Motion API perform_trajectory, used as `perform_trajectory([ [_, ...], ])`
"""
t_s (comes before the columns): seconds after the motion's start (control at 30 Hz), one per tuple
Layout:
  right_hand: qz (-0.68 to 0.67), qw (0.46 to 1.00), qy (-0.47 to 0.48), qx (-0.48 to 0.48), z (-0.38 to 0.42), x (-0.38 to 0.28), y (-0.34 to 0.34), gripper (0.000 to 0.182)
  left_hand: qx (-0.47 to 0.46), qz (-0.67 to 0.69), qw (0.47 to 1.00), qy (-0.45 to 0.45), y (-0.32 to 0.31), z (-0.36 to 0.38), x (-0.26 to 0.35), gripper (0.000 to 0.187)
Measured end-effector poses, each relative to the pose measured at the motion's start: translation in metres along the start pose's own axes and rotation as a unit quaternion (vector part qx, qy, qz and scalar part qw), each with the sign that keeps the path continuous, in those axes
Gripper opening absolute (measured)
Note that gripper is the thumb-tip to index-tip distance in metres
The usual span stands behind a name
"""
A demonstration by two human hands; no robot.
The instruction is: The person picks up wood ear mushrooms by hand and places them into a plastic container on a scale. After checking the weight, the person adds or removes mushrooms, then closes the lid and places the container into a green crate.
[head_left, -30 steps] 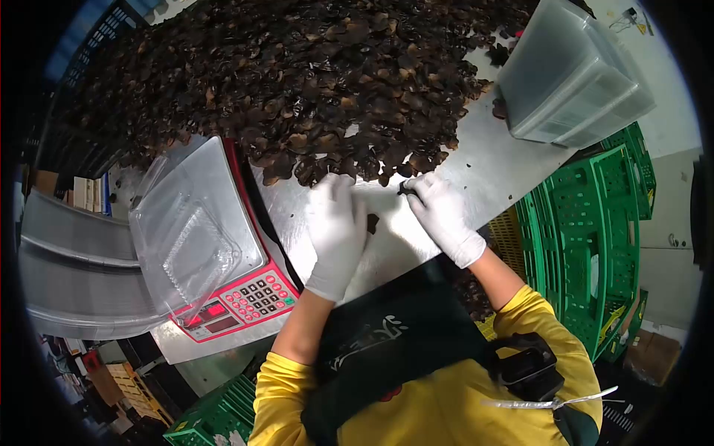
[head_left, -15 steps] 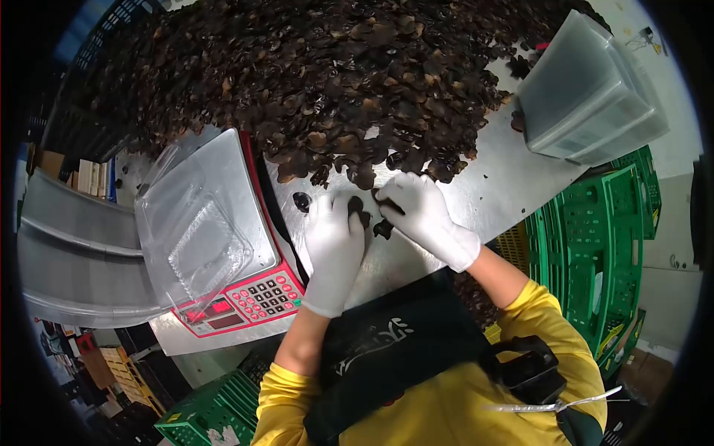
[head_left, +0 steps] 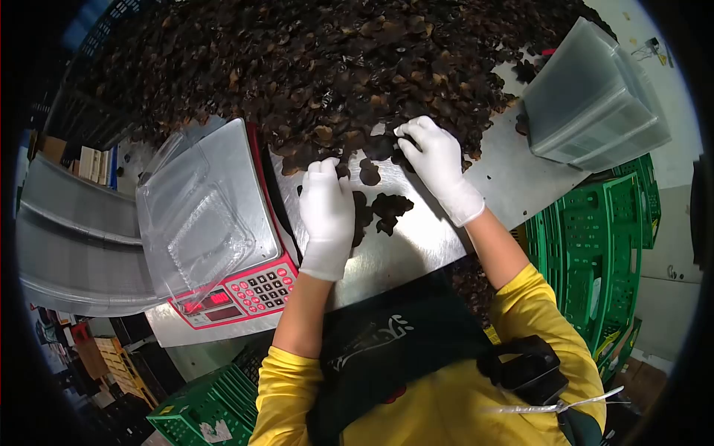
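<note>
Dark brown wood ear mushrooms lie in a big heap (head_left: 320,82) across the far part of the metal table. My left hand (head_left: 327,215), in a white glove, rests palm down at the heap's near edge, its fingers stretched forward and nothing plainly gripped. Just right of it lie several loose wood ear mushrooms (head_left: 390,208). The white-gloved right hand (head_left: 439,167) reaches the front edge of the heap with bent fingers apart; mushrooms show beneath them. What its fingertips touch is partly hidden. A single mushroom (head_left: 369,172) sits between the hands.
On the left stands a red scale (head_left: 256,282) with a clear plastic box (head_left: 201,238) on its plate. Nested clear containers (head_left: 595,97) stand at the right. Stacked green crates (head_left: 602,245) are beside the table, and grey curved trays (head_left: 74,253) are far left.
Both hands have moved away from me toward the heap and apart from each other. The dark pieces formerly at their fingers now lie on the bare metal nearer me.
</note>
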State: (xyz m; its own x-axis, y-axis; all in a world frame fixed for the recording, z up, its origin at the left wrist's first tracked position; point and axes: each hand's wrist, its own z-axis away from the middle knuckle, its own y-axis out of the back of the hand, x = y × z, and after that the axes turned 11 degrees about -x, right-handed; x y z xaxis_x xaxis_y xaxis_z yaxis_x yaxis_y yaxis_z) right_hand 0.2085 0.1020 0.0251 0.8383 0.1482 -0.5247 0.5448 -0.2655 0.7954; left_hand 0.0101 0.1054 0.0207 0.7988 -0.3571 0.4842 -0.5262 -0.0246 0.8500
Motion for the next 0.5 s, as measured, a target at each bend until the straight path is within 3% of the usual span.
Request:
perform_trajectory([
  [0.1, -0.070, 0.994, -0.011, -0.078, 0.025, -0.008, 0.011, 0.015, -0.018, 0.087, 0.996, -0.003, 0.005, 0.019, -0.002, 0.025],
  [0.17, -0.081, 0.975, -0.045, -0.202, 0.035, -0.016, 0.022, 0.021, -0.082, 0.129, 0.988, -0.024, 0.008, 0.031, -0.002, 0.025],
  [0.23, -0.121, 0.968, -0.068, -0.211, 0.031, -0.021, 0.025, 0.025, -0.128, 0.129, 0.982, -0.044, 0.021, 0.035, 0.004, 0.025],
  [0.37, 0.040, 0.992, 0.018, -0.119, -0.011, -0.003, 0.004, 0.024, -0.154, 0.131, 0.977, -0.071, 0.031, 0.044, 0.009, 0.029],
  [0.43, 0.132, 0.980, 0.049, -0.138, -0.024, -0.001, -0.016, 0.024, -0.108, 0.107, 0.985, -0.077, 0.034, 0.045, 0.006, 0.029],
  [0.5, 0.251, 0.936, -0.015, -0.246, -0.036, -0.006, -0.027, 0.024, -0.108, 0.097, 0.988, -0.050, 0.036, 0.045, 0.001, 0.029],
])
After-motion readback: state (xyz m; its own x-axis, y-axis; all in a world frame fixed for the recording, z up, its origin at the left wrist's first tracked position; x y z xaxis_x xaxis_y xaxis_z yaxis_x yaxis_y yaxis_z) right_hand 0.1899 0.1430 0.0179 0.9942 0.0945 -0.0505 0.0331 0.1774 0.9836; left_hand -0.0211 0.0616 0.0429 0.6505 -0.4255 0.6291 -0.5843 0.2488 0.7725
